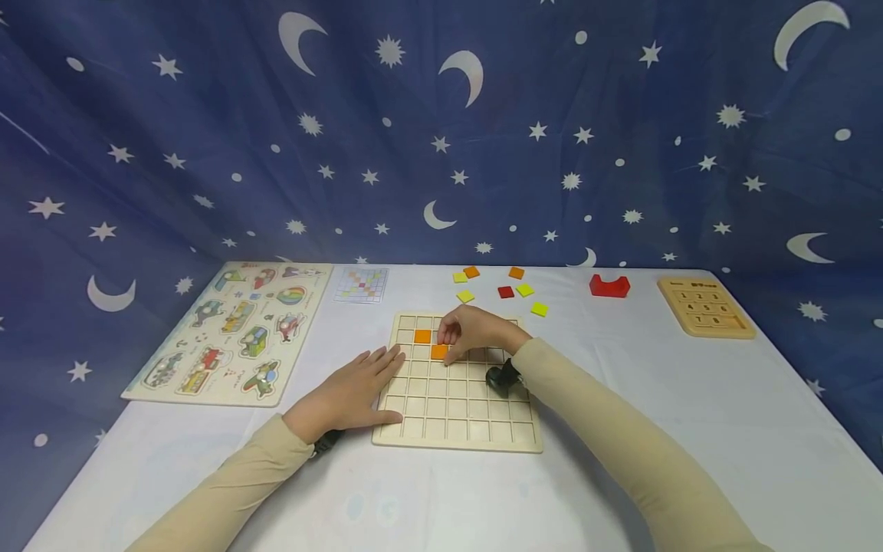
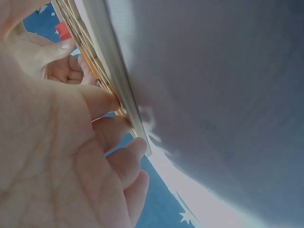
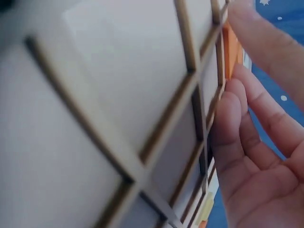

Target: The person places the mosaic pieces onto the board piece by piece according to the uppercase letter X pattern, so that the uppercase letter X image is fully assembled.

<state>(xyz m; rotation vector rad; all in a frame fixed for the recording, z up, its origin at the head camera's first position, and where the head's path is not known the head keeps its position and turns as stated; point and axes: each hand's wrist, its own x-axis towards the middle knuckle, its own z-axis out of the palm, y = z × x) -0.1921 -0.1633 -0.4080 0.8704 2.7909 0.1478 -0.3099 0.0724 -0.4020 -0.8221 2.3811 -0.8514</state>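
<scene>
The white table (image 1: 621, 445) carries a puzzle (image 1: 231, 318) at left, a card (image 1: 362, 284) just beside it, a grid (image 1: 457, 444) in the middle, yellow, orange and red tiles (image 1: 506, 292) beyond it, a red block (image 1: 609, 287) and a number board (image 1: 717, 333) at right

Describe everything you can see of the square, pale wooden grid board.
The square, pale wooden grid board looks like light wood, with thin raised strips dividing it into shallow square cells. It lies flat on the white cloth. Toward its far left, two flat orange square tiles show at diagonally adjacent cells; the right hand has its fingers at the nearer one and hides some cells. The left hand rests on its left edge.
</scene>
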